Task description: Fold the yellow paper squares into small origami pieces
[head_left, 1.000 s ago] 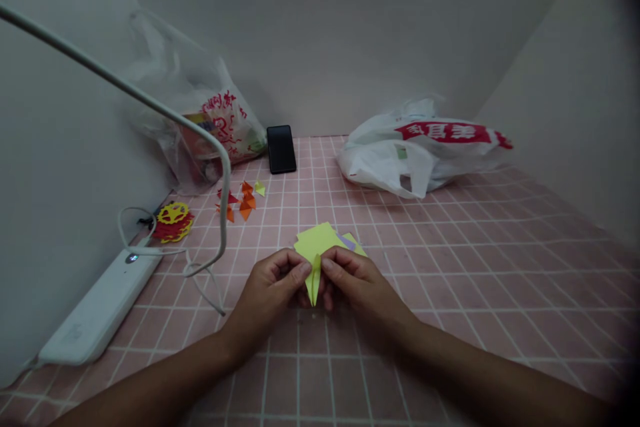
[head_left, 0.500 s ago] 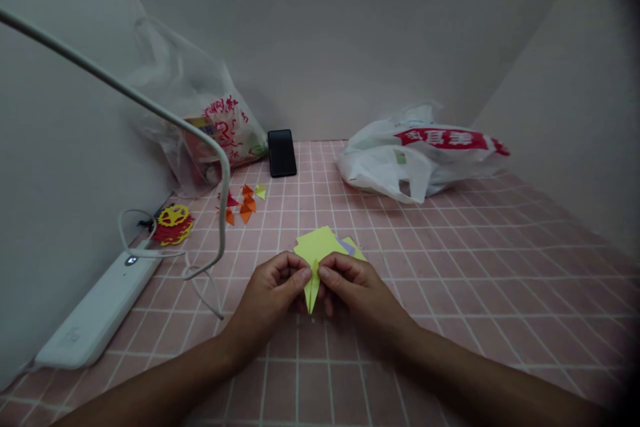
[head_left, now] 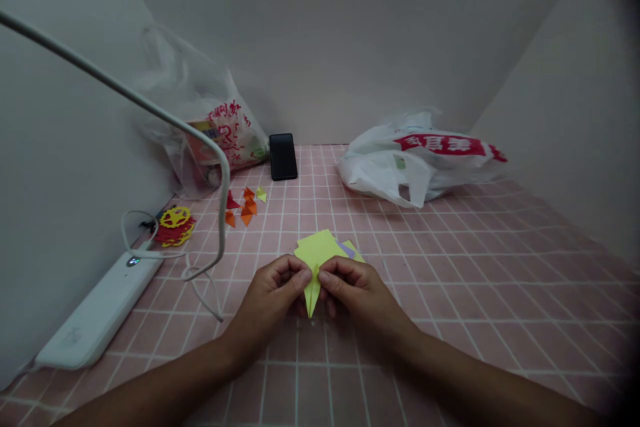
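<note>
A small yellow folded paper (head_left: 312,297), narrow and pointed toward me, is pinched between my two hands. My left hand (head_left: 277,287) grips its left edge with thumb and fingers. On the opposite edge, the thumb and fingers of my right hand (head_left: 357,290) are closed the same way. Just beyond the fingertips lie yellow paper sheets (head_left: 320,244), with a bit of purple paper (head_left: 349,250) showing at their right. Some fingers of both hands are hidden beneath the folded paper.
Small orange folded papers (head_left: 247,207) and a pale yellow one (head_left: 261,194) lie farther left. A black phone (head_left: 283,157) stands between two plastic bags (head_left: 235,130), (head_left: 390,163). At left are a white power strip (head_left: 95,313), yellow-red cutouts (head_left: 175,225) and a looping cable (head_left: 224,213).
The view has shifted slightly, so the scene sits a little lower. Both hands keep their pinch on the folded paper, with hardly any visible movement.
</note>
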`<control>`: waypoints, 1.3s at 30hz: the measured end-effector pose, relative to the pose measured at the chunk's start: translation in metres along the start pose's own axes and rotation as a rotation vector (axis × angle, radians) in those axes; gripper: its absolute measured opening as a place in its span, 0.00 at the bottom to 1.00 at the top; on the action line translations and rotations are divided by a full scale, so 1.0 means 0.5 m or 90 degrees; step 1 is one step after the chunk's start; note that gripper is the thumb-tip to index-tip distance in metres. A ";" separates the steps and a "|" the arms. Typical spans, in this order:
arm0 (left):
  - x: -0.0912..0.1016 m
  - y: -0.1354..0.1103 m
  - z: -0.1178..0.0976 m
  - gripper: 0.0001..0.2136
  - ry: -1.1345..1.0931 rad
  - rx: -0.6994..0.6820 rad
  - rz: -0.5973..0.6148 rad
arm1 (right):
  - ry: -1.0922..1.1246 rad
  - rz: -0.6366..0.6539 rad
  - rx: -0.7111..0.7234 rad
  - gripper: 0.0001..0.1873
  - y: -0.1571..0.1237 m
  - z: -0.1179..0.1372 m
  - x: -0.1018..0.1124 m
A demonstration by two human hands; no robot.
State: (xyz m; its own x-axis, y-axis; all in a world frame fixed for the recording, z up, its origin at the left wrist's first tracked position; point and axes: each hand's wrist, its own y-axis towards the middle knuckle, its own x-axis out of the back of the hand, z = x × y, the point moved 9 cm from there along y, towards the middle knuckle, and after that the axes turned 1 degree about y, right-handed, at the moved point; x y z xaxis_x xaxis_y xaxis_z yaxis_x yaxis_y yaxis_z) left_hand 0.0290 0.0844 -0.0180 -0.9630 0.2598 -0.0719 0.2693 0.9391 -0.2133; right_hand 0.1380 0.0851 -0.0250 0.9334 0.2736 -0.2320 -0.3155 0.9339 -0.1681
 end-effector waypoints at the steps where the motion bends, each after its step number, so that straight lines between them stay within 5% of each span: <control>1: 0.001 0.000 0.001 0.09 0.001 0.001 -0.001 | -0.002 -0.001 0.001 0.13 0.000 0.001 0.000; 39: 0.000 -0.001 0.009 0.12 0.035 0.058 -0.002 | -0.008 -0.009 0.001 0.12 -0.006 0.001 0.001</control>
State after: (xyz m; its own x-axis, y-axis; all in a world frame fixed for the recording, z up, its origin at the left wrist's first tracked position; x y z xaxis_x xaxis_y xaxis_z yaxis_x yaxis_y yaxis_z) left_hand 0.0289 0.0831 -0.0221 -0.9624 0.2709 -0.0188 0.2638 0.9165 -0.3006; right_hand 0.1393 0.0825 -0.0243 0.9401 0.2627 -0.2174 -0.3014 0.9383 -0.1696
